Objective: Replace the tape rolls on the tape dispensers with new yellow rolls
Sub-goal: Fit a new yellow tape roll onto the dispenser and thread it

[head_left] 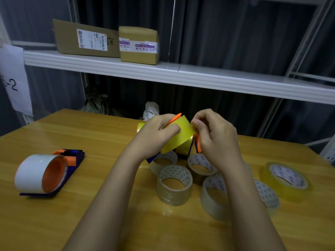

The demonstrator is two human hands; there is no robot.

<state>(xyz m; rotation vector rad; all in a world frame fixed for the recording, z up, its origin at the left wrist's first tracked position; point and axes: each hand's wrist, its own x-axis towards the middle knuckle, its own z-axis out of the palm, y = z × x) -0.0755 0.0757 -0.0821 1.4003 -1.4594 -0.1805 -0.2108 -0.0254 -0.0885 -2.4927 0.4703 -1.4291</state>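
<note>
Toward the left edge of the bench (76, 205) a tape dispenser (54, 171) lies on its side carrying a white roll (30, 173), with bare wood all around it and along the near edge. Raised over the bench's middle, the left hand (155, 133) curls its fingers around a yellow roll (178, 134) seated on an orange and blue dispenser (175, 117). The right hand (213, 136) pinches the roll's loose end between thumb and fingers. Beneath the hands, clear rolls (174, 185) crowd the wood close together, some touching. A yellowish roll (285, 180) lies flat near the right edge. Above the far edge a white shelf (163, 73) carries two cardboard boxes (108, 42), both closed, so I cannot tell their contents.
</note>
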